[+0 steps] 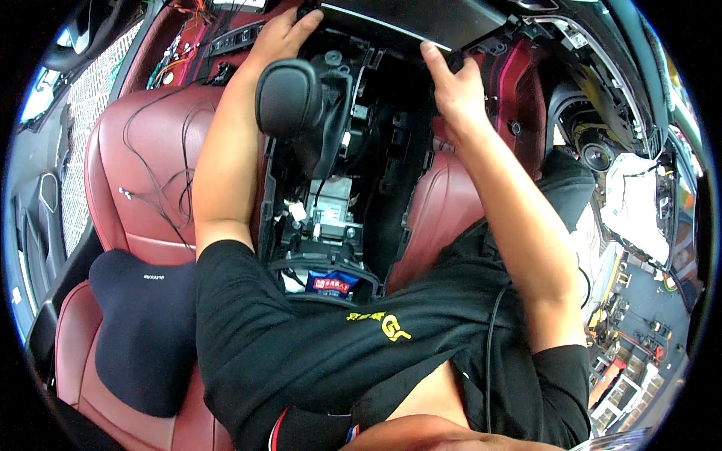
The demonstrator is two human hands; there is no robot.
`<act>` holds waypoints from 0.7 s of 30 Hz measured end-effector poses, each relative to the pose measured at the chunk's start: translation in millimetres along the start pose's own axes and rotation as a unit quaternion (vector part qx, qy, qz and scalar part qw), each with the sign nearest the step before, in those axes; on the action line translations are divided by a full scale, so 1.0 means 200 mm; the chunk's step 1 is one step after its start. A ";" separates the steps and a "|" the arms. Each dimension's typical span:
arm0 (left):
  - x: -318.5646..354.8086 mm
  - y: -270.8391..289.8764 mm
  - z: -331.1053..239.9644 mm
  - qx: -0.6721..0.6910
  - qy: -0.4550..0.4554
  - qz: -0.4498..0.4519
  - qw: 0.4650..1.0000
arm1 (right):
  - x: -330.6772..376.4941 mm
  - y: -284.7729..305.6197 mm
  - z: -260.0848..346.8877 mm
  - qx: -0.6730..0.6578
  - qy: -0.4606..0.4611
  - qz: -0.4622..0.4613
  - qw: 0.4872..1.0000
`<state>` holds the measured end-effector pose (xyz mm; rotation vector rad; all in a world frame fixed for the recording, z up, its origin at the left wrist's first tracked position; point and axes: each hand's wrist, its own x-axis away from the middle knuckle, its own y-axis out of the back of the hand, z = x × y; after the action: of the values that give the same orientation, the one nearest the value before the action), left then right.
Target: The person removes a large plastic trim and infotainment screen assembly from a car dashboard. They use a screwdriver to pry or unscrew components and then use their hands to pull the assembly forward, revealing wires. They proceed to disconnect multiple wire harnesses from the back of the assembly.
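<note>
At the top of the head view a wide, dark flat panel (440,21) with a thin bright strip along its near edge is held between my two hands. My left hand (284,36) is closed on its left end, the thumb stretched over the edge. At the right end my right hand (457,83) grips it, with the thumb up against the near edge and the other fingers partly hidden. The panel's far side runs out of view. Between my forearms stands a black gear lever (287,98), rising from the opened centre console (331,199).
Dark red seats (150,150) flank the console, with a thin black cable (162,180) and a black neck cushion (147,338) on the left. A blue and red packet (329,284) sits in the console's rear tray. Loose wires (177,56) hang at upper left.
</note>
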<state>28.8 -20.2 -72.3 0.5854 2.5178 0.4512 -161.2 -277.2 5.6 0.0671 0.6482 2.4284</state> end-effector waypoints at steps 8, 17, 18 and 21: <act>0.00 0.03 -0.16 0.014 0.067 0.022 0.997 | 0.06 -0.03 0.12 0.025 -0.038 -0.001 0.999; 0.00 0.00 -0.13 0.023 0.083 0.034 0.996 | -0.05 0.06 0.06 0.034 -0.033 0.032 0.998; 0.01 0.00 -0.14 0.027 0.081 0.039 0.996 | -0.05 0.07 0.08 0.028 -0.027 0.048 0.998; 0.01 -0.04 -0.22 0.080 0.084 0.049 0.992 | -0.10 0.09 -0.01 -0.025 -0.008 0.092 0.995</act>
<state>0.7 -33.8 -40.6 0.7626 2.7114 0.3491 -155.6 -302.2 15.1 0.1319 0.5958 2.6163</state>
